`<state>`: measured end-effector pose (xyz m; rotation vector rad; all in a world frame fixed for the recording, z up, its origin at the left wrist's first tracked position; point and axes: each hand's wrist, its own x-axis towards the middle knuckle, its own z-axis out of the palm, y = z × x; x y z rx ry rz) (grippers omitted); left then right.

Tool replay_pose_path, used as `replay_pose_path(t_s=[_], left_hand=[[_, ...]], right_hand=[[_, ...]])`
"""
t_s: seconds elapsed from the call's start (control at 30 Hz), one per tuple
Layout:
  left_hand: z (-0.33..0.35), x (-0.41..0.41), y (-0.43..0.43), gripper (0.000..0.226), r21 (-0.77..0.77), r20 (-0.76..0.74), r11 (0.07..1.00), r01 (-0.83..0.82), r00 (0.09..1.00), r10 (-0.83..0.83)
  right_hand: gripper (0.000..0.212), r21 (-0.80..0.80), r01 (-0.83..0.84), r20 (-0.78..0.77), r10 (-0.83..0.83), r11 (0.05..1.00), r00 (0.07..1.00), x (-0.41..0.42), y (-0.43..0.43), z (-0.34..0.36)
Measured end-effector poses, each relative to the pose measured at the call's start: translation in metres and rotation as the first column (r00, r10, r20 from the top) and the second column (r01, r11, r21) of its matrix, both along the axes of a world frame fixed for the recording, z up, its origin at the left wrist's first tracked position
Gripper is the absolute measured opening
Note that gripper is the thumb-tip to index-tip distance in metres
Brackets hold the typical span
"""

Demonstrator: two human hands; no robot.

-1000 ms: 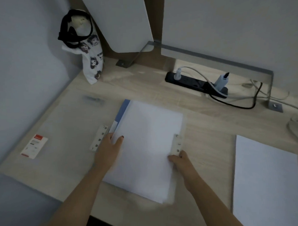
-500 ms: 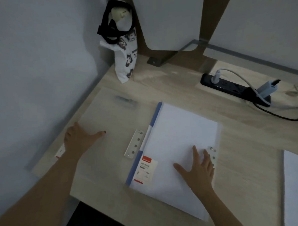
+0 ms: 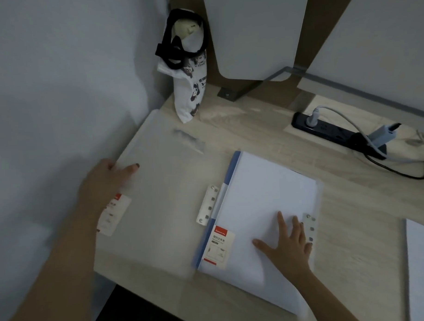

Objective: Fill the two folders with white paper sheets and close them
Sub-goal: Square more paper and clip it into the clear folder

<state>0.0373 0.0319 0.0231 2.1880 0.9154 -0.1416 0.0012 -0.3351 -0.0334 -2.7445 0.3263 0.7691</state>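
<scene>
2 hands are at an open folder lying on a pale, wood-grain desk. Nearest, the right hand lies flat with its fingers straight and spread on the white sheets, a smooth rectangular pile filling the folder's right half. Its outer fingers are beside a white strip set with a row of round studs. At the pile's lower left corner sits a label with red bands at top and bottom. The top band carries a white brand word too small to read for certain, and dark Chinese characters stand below it. A blue spine runs along the pile's left side, touched by a 2nd studded strip. At the right edge of the view, well apart, lies a loose paper stack. To the left, the folder's frosted, see-through plastic cover is blurred. The left hand grips its outer edge, thumb with a dark nail pointing inward, and the wrist shows behind a 2nd, similar label on the cover. Farther back lies a black power strip with a white plug, a grey adapter and a black cable. In the far corner a white cloth bag stands, printed with cartoon faces and topped by black straps, something pale inside. Behind it rises a smooth white panel.
</scene>
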Motion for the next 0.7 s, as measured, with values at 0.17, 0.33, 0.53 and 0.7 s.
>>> replay_pose_path(t_s=[0.17,0.33,0.53,0.7], left_hand=[[0.078,-0.014,-0.063,0.04,0.377,0.248,0.926,0.022,0.961,-0.124],[0.131,-0.029,-0.108,0.037,0.325,0.512,0.946,0.008,0.839,-0.183],[0.105,-0.023,-0.152,0.026,-0.193,0.541,0.956,0.22,0.837,-0.084],[0.055,-0.025,-0.212,0.02,-0.495,0.413,0.826,0.268,0.91,-0.048]], right_hand=[[0.094,0.006,-0.01,-0.004,0.01,1.0,1.0,-0.002,0.003,0.004],[0.068,0.196,0.072,0.065,-0.086,0.978,0.994,-0.003,-0.005,0.013],[0.046,0.886,0.461,-0.333,-0.629,0.046,0.703,-0.008,-0.044,0.058],[0.038,0.905,0.414,-0.391,-0.588,-0.102,0.708,-0.027,-0.082,0.068]])
